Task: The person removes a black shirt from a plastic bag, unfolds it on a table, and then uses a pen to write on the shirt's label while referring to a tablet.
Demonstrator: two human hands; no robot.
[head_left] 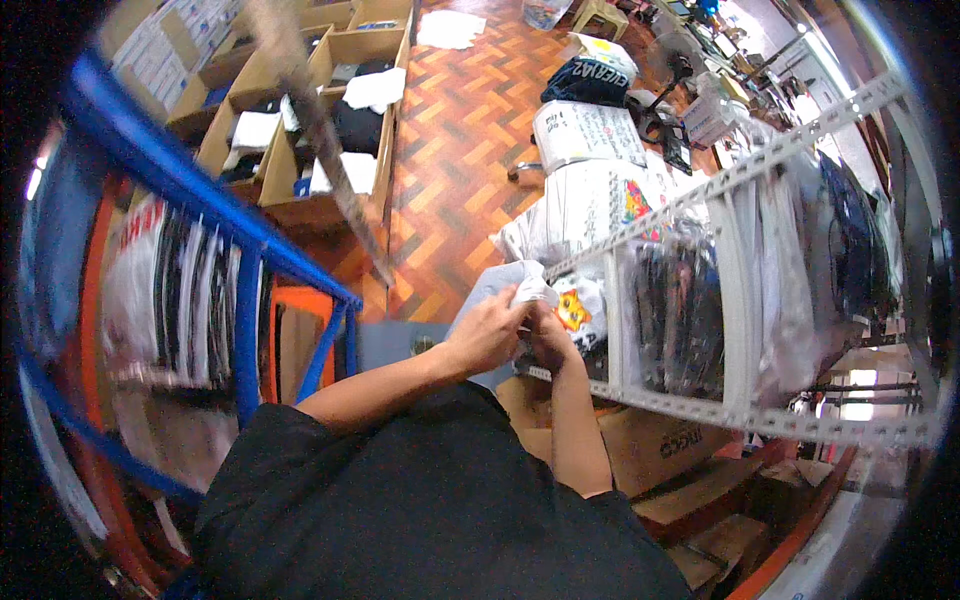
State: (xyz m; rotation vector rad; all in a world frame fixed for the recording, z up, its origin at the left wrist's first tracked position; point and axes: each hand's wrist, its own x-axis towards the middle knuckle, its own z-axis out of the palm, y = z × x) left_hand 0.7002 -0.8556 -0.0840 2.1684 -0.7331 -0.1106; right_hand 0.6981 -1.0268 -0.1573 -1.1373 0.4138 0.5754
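Two hands are meeting in front of the torso at one pale cloth bundle, which is resting just left of one white cloth with an orange cartoon print. The left hand is pinching the bundle's bunched end, its grip folding nearly closed; the right hand is curling against that end, fingertips partly hidden, so I cannot tell how tightly its grip is closing. One white perforated rack is standing rightward, one blue metal frame leftward, and one beige stool is standing beyond.
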